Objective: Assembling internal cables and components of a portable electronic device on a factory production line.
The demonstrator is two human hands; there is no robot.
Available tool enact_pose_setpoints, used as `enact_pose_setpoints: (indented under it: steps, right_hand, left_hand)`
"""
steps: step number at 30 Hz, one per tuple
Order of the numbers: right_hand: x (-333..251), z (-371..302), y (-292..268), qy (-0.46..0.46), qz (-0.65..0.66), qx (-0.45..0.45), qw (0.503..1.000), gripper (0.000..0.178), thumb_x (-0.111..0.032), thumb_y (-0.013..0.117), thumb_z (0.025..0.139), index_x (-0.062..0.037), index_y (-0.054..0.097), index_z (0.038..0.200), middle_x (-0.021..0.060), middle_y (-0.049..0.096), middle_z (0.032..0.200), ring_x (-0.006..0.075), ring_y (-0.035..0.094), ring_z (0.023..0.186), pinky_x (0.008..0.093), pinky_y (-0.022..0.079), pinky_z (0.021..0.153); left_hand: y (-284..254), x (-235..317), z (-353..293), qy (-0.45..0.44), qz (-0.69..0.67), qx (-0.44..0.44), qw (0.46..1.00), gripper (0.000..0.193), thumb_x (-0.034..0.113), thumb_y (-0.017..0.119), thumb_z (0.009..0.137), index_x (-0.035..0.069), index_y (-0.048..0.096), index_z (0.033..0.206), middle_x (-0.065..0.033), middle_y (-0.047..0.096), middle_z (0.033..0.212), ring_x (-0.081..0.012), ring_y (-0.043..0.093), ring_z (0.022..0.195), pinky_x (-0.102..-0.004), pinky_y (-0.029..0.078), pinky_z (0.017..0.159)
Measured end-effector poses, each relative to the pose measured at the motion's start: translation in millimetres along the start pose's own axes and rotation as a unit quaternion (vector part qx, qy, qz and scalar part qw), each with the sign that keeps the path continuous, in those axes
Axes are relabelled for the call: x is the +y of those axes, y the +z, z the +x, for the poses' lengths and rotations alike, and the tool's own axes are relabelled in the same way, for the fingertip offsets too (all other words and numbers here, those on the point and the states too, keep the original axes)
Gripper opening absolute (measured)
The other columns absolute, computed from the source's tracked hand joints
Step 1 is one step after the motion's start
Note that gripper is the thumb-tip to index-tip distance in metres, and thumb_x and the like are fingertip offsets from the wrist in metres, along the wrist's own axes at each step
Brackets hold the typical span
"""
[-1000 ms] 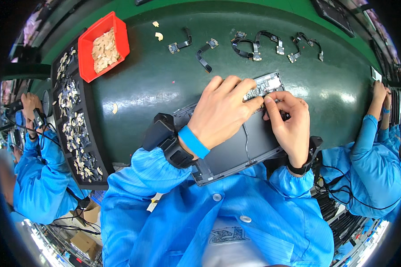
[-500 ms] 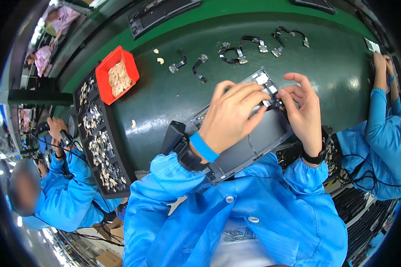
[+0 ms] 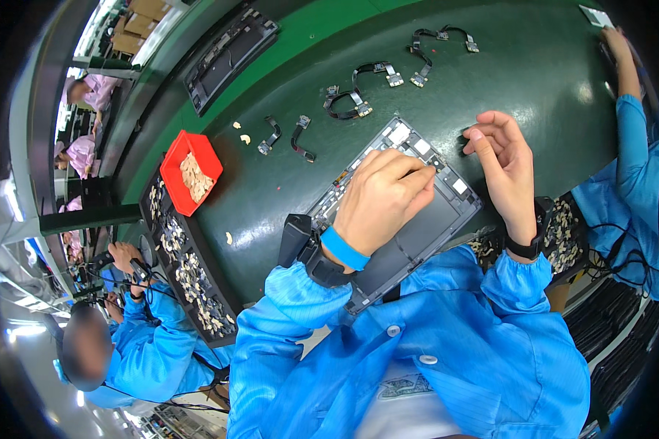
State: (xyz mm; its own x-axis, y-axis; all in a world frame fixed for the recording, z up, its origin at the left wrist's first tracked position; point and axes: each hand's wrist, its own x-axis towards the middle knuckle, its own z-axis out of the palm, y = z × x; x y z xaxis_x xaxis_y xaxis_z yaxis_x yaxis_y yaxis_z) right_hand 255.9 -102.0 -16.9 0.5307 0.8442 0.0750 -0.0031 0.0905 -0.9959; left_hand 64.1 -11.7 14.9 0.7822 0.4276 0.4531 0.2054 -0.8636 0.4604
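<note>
A dark, flat device housing (image 3: 439, 227), like an opened tablet or laptop shell with small boards and white patches along its far edge, lies tilted in front of me. My left hand (image 3: 382, 208) rests over its upper left part, fingers bent and pinched together near the far edge; whatever is at the fingertips is hidden. Off the housing's right side, above the green table, my right hand (image 3: 507, 164) is raised with thumb and fingers closed on a small black part (image 3: 464, 140). Only a bit of that part shows.
Flex cables with small boards (image 3: 360, 108) lie along the table's far side. A red bin (image 3: 212, 159) of tan pieces stands left, beside a black tray (image 3: 220, 322) of small parts. Another housing (image 3: 231, 58) sits far left. Co-workers sit on both sides.
My right hand has drawn away from the housing's far right corner, taking a small black part with it. My left fingers have closed together over the housing. The head view has turned somewhat.
</note>
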Motion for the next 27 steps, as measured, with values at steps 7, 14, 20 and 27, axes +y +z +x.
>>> enact_pose_setpoints:
  steps: [7, 14, 20, 27]
  right_hand:
    - [2.4, -2.7, -0.9, -0.007, 0.011, 0.004, 1.0, 0.024, -0.004, 0.065, 0.099, 0.0024, 0.056, 0.12, 0.0067, 0.065, 0.101, 0.0117, 0.065, 0.089, 0.0249, 0.051, 0.081]
    - [2.4, -2.4, -1.5, -0.005, 0.009, 0.006, 1.0, 0.024, -0.004, 0.065, 0.098, 0.0029, 0.056, 0.12, 0.0069, 0.065, 0.1, 0.0116, 0.065, 0.088, 0.025, 0.051, 0.08]
    - [3.4, -3.0, -0.9, -0.013, 0.008, 0.007, 1.0, 0.023, -0.003, 0.065, 0.098, 0.0034, 0.057, 0.119, 0.007, 0.066, 0.099, 0.0114, 0.064, 0.087, 0.0253, 0.051, 0.08]
    - [2.7, -4.5, 0.7, -0.015, -0.009, 0.008, 1.0, 0.023, -0.005, 0.065, 0.098, 0.0035, 0.058, 0.118, 0.0073, 0.067, 0.099, 0.0117, 0.065, 0.088, 0.0255, 0.051, 0.08]
  left_hand:
    - [-0.8, 4.4, 5.7, -0.004, 0.026, -0.023, 0.999, 0.016, 0.006, 0.081, 0.074, 0.005, 0.077, 0.089, -0.0057, 0.073, 0.088, -0.0235, 0.067, 0.082, -0.0357, 0.053, 0.079]
    - [1.5, 3.5, 7.2, -0.01, 0.03, -0.025, 0.999, 0.016, 0.006, 0.081, 0.074, 0.004, 0.076, 0.089, -0.0065, 0.073, 0.088, -0.0253, 0.068, 0.083, -0.036, 0.054, 0.078]
    - [5.4, 3.7, 6.9, -0.035, 0.011, -0.019, 0.999, 0.015, 0.01, 0.081, 0.079, 0.003, 0.077, 0.092, -0.0077, 0.073, 0.089, -0.0257, 0.068, 0.083, -0.0362, 0.055, 0.076]
    - [3.9, 1.8, 3.9, -0.034, 0.001, -0.039, 0.999, 0.016, 0.01, 0.079, 0.082, 0.003, 0.078, 0.096, -0.007, 0.073, 0.094, -0.0246, 0.067, 0.086, -0.0357, 0.055, 0.076]
